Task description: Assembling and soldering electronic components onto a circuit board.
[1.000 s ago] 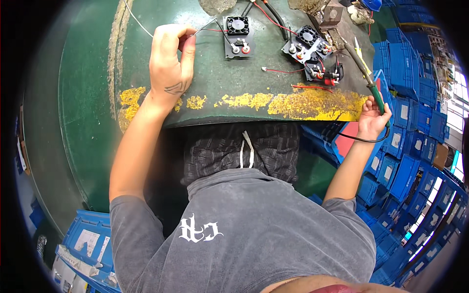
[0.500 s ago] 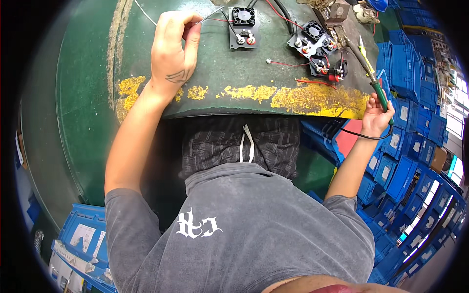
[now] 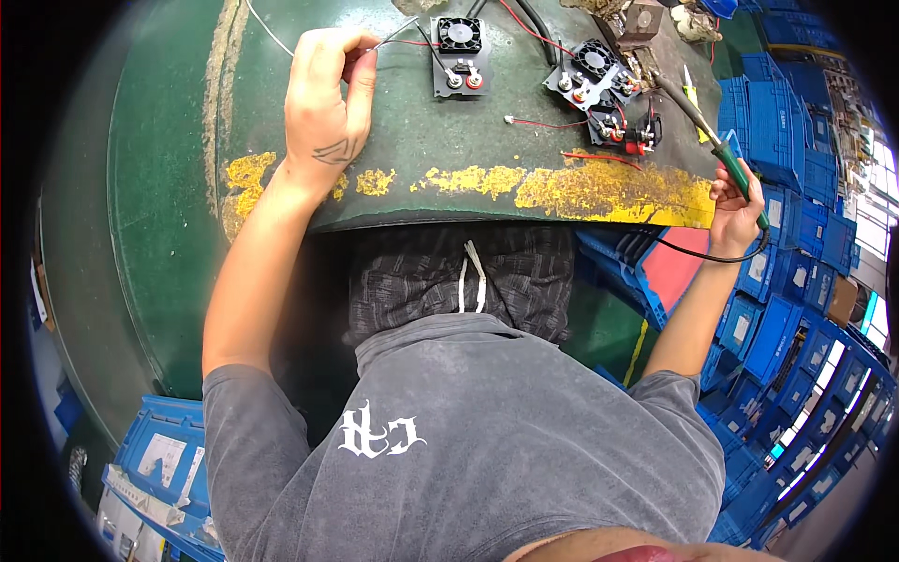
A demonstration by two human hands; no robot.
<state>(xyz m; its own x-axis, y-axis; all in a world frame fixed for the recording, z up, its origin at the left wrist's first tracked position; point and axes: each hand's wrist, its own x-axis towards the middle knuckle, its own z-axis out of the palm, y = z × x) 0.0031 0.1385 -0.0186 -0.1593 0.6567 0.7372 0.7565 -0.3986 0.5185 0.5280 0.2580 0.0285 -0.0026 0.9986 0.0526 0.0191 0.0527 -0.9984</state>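
Note:
My left hand [image 3: 323,112] is over the bench at the upper left, thumb and fingers pinching a thin silvery wire [image 3: 266,30]. It enters from the far edge, and grey and red leads show beside the fingertips. Right of them lies a black plate with a small fan [image 3: 460,36] and two screw terminals, one ringed red. At the bench's right edge my right hand [image 3: 735,214] is closed around the green handle of a soldering iron [image 3: 732,169]. The iron's shaft points up and left, its tip beside a rusty metal block [image 3: 642,21].
A second fan assembly [image 3: 594,60] and a black-and-red part [image 3: 626,131] lie right of centre on the green bench [image 3: 403,131]. A loose red wire [image 3: 601,157] rests near the front edge. Blue bins [image 3: 775,122] are stacked at the right; a black cable hangs from the iron.
My right hand and the iron's handle have shifted slightly right and down. My left hand, with the wire, and the nearby fan plate sit slightly farther left in view.

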